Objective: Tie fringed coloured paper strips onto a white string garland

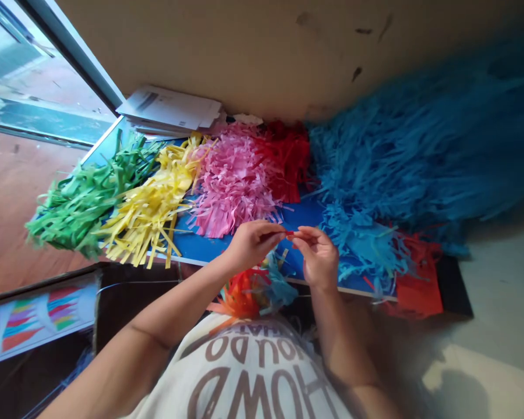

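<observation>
My left hand [254,243] and my right hand [321,255] meet over the front of the blue table, fingertips pinched. Between them is a small twisted piece of red paper [289,233], mostly covered by the fingers. Below the hands, against my shirt, hang orange fringed paper [242,295] and light blue fringed paper [282,285]. Just beyond my left hand lies a heap of pink fringed paper [236,174], with red fringed paper [286,160] beside it. Blue fringed paper [362,238] is to the right of my right hand.
Green fringed paper [87,198] and yellow fringed paper [152,198] cover the table's left part. A paper stack [170,107] lies at the back. A large blue fringe heap [419,145] fills the right, near an orange-red sheet [419,288]. A printed sheet [41,320] is at lower left.
</observation>
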Available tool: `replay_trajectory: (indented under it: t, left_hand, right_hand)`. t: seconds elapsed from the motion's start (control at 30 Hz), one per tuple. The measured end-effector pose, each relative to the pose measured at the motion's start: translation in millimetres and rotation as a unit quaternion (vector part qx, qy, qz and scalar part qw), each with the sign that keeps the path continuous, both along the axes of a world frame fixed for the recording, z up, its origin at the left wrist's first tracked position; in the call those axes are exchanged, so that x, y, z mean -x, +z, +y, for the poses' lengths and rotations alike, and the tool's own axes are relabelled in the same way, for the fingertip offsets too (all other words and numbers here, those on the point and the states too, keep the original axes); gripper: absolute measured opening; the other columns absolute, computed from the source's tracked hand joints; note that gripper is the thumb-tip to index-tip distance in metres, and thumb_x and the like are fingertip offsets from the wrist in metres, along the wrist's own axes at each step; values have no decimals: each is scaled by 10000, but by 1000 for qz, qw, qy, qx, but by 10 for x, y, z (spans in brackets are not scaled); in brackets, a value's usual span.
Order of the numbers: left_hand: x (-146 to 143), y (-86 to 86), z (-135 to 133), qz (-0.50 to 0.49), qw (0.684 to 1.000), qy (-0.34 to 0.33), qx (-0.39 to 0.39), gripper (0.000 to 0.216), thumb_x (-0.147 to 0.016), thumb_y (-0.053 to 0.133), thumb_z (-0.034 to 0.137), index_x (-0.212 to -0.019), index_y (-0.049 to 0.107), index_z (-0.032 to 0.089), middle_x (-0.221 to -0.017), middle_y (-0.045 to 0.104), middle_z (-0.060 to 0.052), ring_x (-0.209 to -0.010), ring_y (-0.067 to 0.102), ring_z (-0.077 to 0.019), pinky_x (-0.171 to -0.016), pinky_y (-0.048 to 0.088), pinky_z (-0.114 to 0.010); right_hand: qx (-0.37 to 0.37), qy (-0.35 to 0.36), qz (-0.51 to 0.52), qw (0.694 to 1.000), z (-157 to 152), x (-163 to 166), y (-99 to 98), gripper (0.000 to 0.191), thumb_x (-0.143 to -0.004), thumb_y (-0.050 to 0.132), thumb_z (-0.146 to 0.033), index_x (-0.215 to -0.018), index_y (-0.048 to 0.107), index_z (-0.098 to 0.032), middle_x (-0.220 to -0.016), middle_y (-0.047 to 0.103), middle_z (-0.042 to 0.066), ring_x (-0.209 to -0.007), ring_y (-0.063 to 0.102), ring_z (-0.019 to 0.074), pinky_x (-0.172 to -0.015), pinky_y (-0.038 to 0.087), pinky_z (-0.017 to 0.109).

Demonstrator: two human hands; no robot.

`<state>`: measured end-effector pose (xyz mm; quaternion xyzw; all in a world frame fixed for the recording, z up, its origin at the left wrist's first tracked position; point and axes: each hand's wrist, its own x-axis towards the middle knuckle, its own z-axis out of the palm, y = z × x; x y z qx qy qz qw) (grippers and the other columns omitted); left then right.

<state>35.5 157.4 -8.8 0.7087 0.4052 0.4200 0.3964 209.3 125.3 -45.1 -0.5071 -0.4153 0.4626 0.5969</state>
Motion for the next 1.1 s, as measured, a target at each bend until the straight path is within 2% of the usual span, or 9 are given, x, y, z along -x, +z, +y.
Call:
replay_trajectory:
  t: [0.1, 0.3, 0.43, 0.57, 0.67, 0.77, 0.93, 1.1]
  left_hand:
    - [8, 21, -21, 21, 1000, -11, -15, 186, -915, 629, 258, -938, 770, 138, -734, 708, -45, -618, 602, -97, -570, 431, -175]
    - [12, 25, -46, 42, 998, -26, -39, 190, -932, 607, 245, -963, 768, 150, -724, 688, -32, -601, 577, -87, -570, 418, -174]
    - [31, 41, -42, 103, 989, -24, -100, 218, -955, 581, 262, -983, 770, 158, -723, 684, -40, -603, 581, -99, -574, 410, -191]
    - [45, 50, -53, 160, 975, -32, -150, 249, -978, 549, 283, -1006, 770, 172, -745, 698, -51, -630, 612, -117, -586, 417, -206]
    - [36, 47, -72, 164, 975, -37, -145, 259, -987, 531, 289, -1013, 767, 185, -787, 719, -55, -642, 629, -115, -606, 440, -206]
    - [16, 46, -85, 156, 978, -25, -139, 238, -977, 555, 294, -987, 764, 180, -773, 721, -48, -639, 627, -115, -610, 447, -207]
    - [-14, 41, -79, 117, 987, -4, -109, 181, -940, 626, 278, -933, 764, 162, -730, 703, -31, -561, 570, -84, -553, 412, -188]
    - [-29, 27, -74, 92, 991, 2, -97, 208, -939, 624, 311, -918, 773, 167, -696, 690, -29, -541, 558, -79, -536, 405, -186]
  right_hand:
    - [10, -31, -10, 999, -32, 9, 10, 254, -724, 835, -352, -900, 720, -209, -824, 771, 15, -764, 743, 177, -745, 598, 311]
    - [7, -70, -31, 997, -83, 36, 58, 260, -730, 827, -390, -861, 710, -198, -802, 768, 18, -738, 734, 182, -723, 595, 319]
    - [-7, -68, -71, 995, -105, 24, 89, 230, -736, 824, -378, -850, 720, -207, -803, 771, 16, -736, 732, 182, -724, 598, 319]
    - [-21, -19, -107, 994, -102, -40, 135, 195, -792, 771, -379, -895, 729, -219, -878, 774, 26, -802, 729, 183, -780, 600, 335]
    - [-22, 6, -140, 990, -97, -93, 160, 162, -809, 754, -372, -873, 738, -224, -869, 769, 21, -795, 718, 177, -764, 592, 319]
    - [-16, -5, -170, 985, -109, -116, 168, 152, -798, 772, -366, -842, 745, -224, -828, 766, 14, -763, 715, 177, -736, 585, 309]
    - [4, -45, -107, 993, -135, -82, 151, 191, -763, 806, -386, -820, 735, -218, -766, 764, 5, -704, 724, 181, -702, 592, 313]
    - [10, -62, -117, 991, -145, -37, 133, 216, -739, 819, -402, -805, 735, -214, -787, 775, 17, -718, 733, 194, -715, 604, 337]
